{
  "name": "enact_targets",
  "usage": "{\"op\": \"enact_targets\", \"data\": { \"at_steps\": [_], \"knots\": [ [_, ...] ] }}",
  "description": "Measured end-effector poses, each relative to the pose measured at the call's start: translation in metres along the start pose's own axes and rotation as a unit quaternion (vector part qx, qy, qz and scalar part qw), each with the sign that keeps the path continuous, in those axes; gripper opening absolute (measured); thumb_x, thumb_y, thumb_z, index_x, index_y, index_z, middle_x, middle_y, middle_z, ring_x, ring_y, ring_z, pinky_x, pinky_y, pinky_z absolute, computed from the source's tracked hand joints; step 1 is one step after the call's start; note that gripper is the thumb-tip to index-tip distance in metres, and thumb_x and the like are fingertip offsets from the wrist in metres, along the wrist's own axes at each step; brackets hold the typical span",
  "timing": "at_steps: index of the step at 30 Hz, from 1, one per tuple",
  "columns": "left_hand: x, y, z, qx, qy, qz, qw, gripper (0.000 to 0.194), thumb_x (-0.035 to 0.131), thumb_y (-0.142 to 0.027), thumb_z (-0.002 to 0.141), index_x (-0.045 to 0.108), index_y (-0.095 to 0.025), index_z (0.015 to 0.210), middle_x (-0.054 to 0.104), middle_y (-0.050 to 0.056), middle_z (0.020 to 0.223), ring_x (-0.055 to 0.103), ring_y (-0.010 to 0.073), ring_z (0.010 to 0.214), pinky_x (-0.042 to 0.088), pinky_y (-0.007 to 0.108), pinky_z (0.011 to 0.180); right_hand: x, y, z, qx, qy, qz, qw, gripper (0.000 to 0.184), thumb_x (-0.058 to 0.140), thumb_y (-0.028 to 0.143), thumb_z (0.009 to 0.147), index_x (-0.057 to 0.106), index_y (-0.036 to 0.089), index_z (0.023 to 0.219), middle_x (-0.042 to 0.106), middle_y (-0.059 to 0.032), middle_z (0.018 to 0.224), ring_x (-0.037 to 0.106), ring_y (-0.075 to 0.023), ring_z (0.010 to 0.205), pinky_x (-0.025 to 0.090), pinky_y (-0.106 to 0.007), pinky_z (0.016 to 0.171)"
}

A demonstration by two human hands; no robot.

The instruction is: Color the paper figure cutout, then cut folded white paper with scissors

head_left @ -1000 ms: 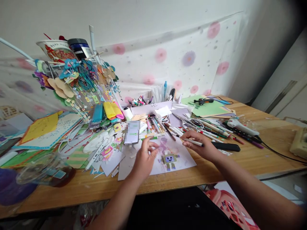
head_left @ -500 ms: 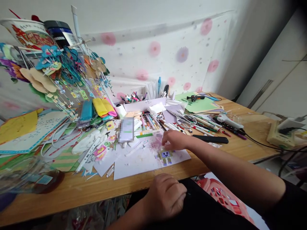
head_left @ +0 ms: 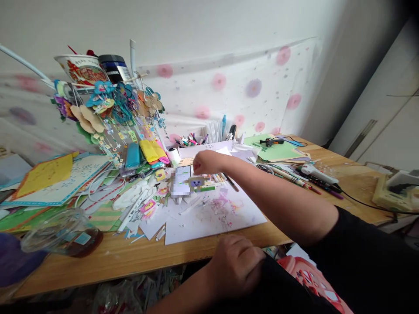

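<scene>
My right hand [head_left: 208, 162] is raised over the desk near the phone [head_left: 182, 181], its fingers closed in a pinch. From them hangs a small cut-out figure [head_left: 196, 183] with a smiling purple face and a yellowish-green border, slightly blurred. Below lies a white sheet of paper [head_left: 203, 224] with pink smudges and crumbs on it. My left hand [head_left: 240, 264] rests on my dark-clothed lap below the desk edge, fingers curled in, with nothing seen in them.
Left of the paper are scraps and a clear cup of dark liquid [head_left: 83, 242]. Pens [head_left: 288, 174] and scissors lie to the right, partly behind my arm. A glue gun [head_left: 271, 142] sits on green paper. Paper flowers [head_left: 124, 102] hang from a rack at back left.
My right hand has lifted the cut-out figure off the white sheet and carried it left and away from me, beside the phone. The view has shifted; my left hand stays on my lap.
</scene>
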State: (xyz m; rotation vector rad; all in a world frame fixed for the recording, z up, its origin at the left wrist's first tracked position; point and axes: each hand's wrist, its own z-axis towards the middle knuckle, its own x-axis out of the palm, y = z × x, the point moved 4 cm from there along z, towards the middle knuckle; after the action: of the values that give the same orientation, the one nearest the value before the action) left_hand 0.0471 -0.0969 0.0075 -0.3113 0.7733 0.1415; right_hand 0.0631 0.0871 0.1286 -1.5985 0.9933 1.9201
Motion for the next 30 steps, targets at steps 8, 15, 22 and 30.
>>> {"op": "enact_targets", "data": {
  "at_steps": [8, 15, 22, 30],
  "knots": [
    [0.01, -0.009, 0.005, 0.06, 0.0, -0.009, 0.998, 0.012, 0.044, -0.015, 0.078, 0.056, -0.017, 0.078, 0.056, 0.0, 0.055, 0.043, 0.0127, 0.046, 0.026, 0.027, 0.045, 0.001, 0.04, 0.046, -0.03, 0.016, 0.017, 0.999, 0.022, 0.062, 0.022, 0.079, 0.073, 0.009, 0.092, 0.073, -0.0094, 0.09, 0.062, -0.0197, 0.081, 0.043, -0.027, 0.068],
    [0.003, -0.004, -0.004, 0.046, -0.012, -0.009, 0.999, 0.018, 0.039, -0.02, 0.086, 0.054, -0.019, 0.076, 0.054, 0.001, 0.053, 0.047, 0.0141, 0.048, 0.029, 0.027, 0.046, 0.047, 0.073, 0.06, -0.063, 0.105, 0.062, 0.991, 0.029, 0.059, 0.031, 0.089, 0.06, 0.014, 0.112, 0.062, -0.0065, 0.114, 0.062, -0.022, 0.096, 0.053, -0.039, 0.08],
    [-0.007, 0.001, -0.008, -0.014, 0.043, -0.058, 0.997, 0.027, 0.038, -0.019, 0.086, 0.057, -0.021, 0.068, 0.054, 0.001, 0.052, 0.051, 0.0158, 0.051, 0.038, 0.028, 0.049, 0.113, 0.086, 0.083, -0.022, 0.111, 0.049, 0.992, 0.032, 0.057, 0.033, 0.09, 0.057, 0.015, 0.117, 0.059, -0.0066, 0.119, 0.061, -0.0243, 0.1, 0.053, -0.042, 0.083],
    [-0.145, 0.029, -0.01, -0.066, -0.006, -0.108, 0.992, 0.039, 0.028, -0.033, 0.097, 0.067, -0.029, 0.091, 0.054, -0.001, 0.054, 0.058, 0.0142, 0.055, 0.042, 0.025, 0.049, 0.089, 0.043, 0.078, 0.001, -0.037, 0.087, 0.996, 0.022, 0.055, 0.029, 0.09, 0.065, 0.016, 0.105, 0.065, -0.0086, 0.111, 0.061, -0.0223, 0.1, 0.048, -0.04, 0.086]
  ]
}}
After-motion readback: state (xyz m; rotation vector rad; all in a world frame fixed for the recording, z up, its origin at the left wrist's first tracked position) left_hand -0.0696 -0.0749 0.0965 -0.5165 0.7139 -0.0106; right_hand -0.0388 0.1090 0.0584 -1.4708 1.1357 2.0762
